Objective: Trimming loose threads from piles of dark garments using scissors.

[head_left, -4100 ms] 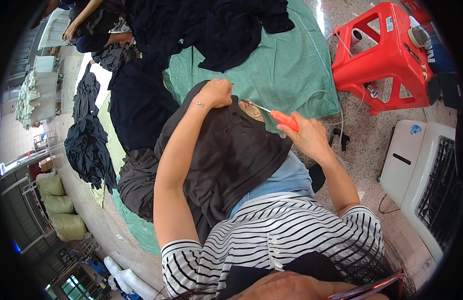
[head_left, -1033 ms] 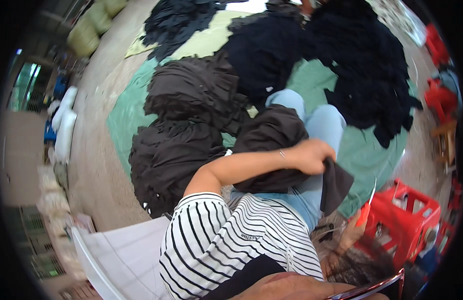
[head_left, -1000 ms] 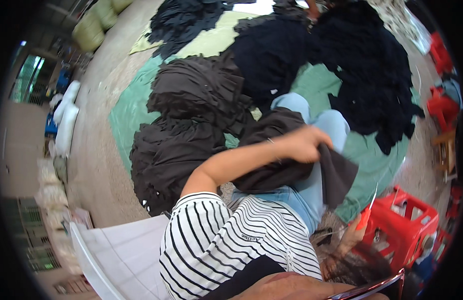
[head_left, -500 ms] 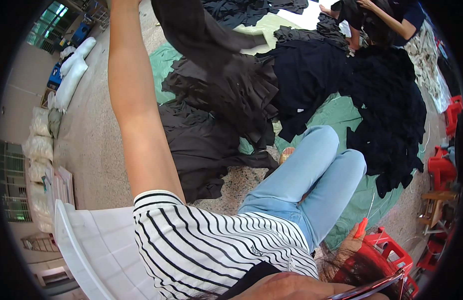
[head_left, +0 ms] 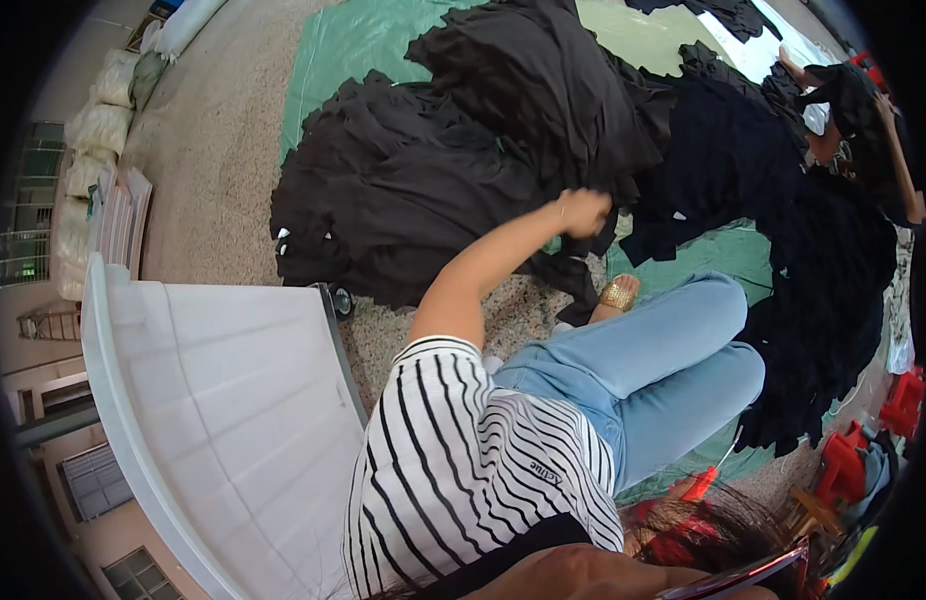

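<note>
My left hand (head_left: 585,212), slightly blurred, is over the near edge of a heap of dark brown-black garments (head_left: 413,185). Its fingers look curled; whether cloth is caught in them is hidden. Beyond it, another dark garment (head_left: 543,85) lies spread over the heap. Low on the right, my right hand (head_left: 665,512), partly covered by hair, grips a tool with an orange handle (head_left: 697,484) and a thin metal shaft. Navy-black garments (head_left: 728,150) lie to the right of the left hand.
Green sheeting (head_left: 328,45) lies under the garments on the speckled floor (head_left: 218,150). A large white wheeled bin (head_left: 243,370) stands at my left. Another person's arm (head_left: 895,145) reaches among dark cloth at upper right. Red plastic stools (head_left: 841,465) stand at right.
My left arm has come down from stretched far forward to bent over the near heap. The garment that hung raised at the top is now down on the pile. The view has shifted.
</note>
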Action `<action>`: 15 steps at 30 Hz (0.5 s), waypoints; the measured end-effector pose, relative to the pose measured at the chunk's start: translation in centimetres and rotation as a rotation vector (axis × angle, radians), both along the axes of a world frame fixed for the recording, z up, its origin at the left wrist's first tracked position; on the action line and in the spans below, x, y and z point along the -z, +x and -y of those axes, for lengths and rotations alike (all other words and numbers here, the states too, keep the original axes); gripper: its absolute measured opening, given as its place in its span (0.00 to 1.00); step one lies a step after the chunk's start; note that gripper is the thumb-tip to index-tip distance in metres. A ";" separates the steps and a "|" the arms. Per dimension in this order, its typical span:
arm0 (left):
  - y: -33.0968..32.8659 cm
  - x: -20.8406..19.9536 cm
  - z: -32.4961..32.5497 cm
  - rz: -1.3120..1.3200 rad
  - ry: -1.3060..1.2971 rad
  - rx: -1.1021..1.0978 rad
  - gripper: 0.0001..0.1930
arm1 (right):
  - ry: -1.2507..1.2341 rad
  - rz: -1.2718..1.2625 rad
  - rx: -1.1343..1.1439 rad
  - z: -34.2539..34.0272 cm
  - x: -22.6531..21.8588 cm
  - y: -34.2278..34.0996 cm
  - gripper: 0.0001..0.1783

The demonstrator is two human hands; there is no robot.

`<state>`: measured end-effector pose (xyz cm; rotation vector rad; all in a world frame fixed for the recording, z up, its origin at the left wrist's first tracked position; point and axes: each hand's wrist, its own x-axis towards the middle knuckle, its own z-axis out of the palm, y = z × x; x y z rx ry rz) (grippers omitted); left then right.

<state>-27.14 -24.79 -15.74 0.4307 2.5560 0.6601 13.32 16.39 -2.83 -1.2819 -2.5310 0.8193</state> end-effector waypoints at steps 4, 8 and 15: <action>11.0 4.1 8.9 -0.328 -0.432 0.167 0.47 | -0.023 -0.059 -0.036 0.8 -1.6 -1.7 0.29; 14.9 1.1 17.9 -0.275 -0.513 0.067 0.45 | 0.012 -0.061 -0.067 2.7 -3.3 -2.9 0.27; 17.9 6.9 14.9 -0.459 -0.569 0.151 0.31 | 0.155 -0.057 -0.147 2.8 -2.5 -0.7 0.24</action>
